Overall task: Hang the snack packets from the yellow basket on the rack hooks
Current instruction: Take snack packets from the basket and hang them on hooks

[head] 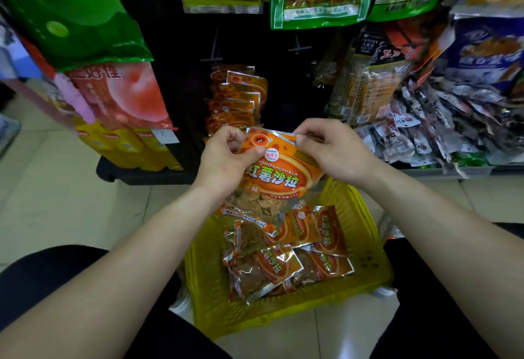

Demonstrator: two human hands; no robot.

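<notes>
Packets [286, 259] in basket [360, 211] — before rack [181, 46]

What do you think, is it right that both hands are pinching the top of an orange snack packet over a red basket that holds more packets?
Not quite: the basket is yellow, not red. The head view shows the left hand and right hand pinching the top of the orange snack packet over it, with more packets inside.

Person's body, head view. The left hand [224, 157] and right hand [331, 148] were bare, as were the left forearm [127, 259] and right forearm [425, 216]. A black garment [39, 279], probably trousers, covered both legs; its fabric was too dark to make out.
</notes>
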